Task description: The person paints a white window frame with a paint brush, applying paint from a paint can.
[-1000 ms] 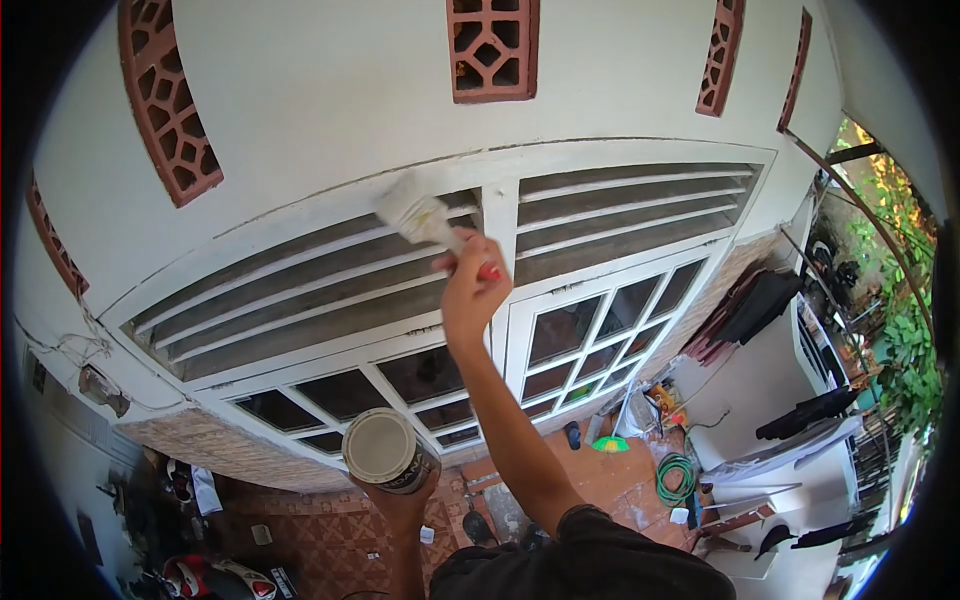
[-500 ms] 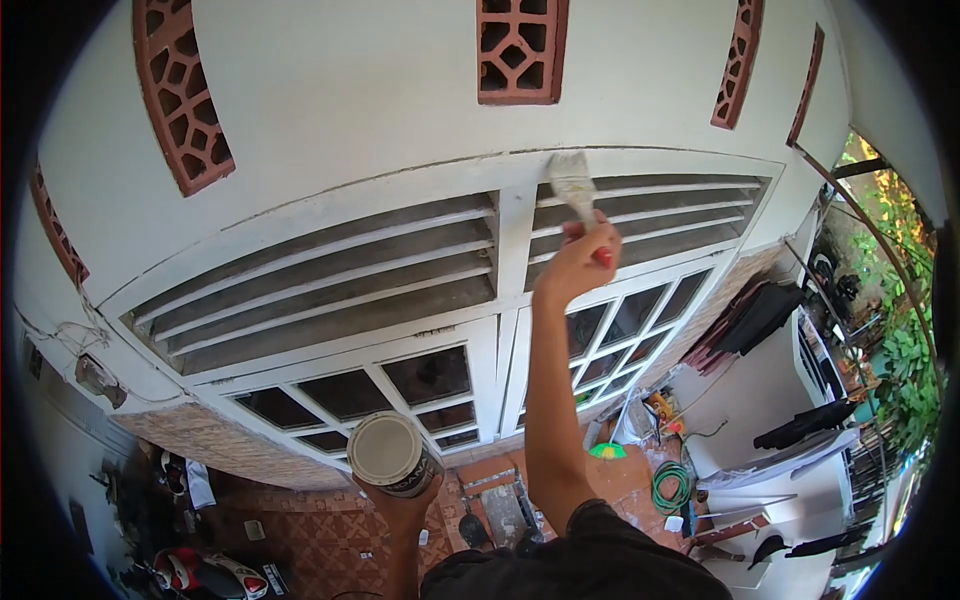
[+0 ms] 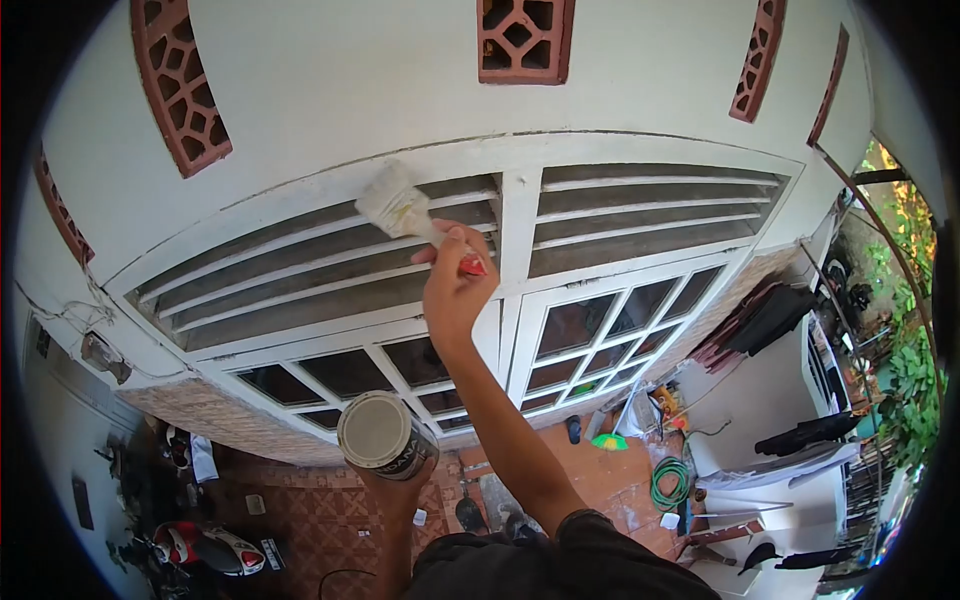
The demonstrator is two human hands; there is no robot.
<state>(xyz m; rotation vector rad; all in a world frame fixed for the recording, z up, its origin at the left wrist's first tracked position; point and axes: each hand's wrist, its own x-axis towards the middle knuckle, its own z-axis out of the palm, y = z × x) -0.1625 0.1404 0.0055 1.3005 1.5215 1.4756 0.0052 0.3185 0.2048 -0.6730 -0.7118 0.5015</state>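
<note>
Can (image 3: 416, 440): pale letters on dark label (image 3: 402, 463), apparently "OAN", rest unclear. Left hand (image 3: 398, 492) cups it from below, before the window's (image 3: 516, 232) lower panes. Right hand (image 3: 461, 290) pinches brush (image 3: 408, 214) by its handle; bristles before the window's upper-left louvres (image 3: 330, 255) and frame — contact, cannot tell. Right of window: clothes (image 3: 772, 318), green hose (image 3: 656, 487) lower. Low left of it: motorbike (image 3: 212, 550). Above window — white wall (image 3: 350, 90), red vent blocks (image 3: 523, 75). Below it: tiled floor (image 3: 305, 545).

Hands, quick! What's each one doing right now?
Left hand: closed, holding the can.
Right hand: closed, holding the brush by its handle.
</note>
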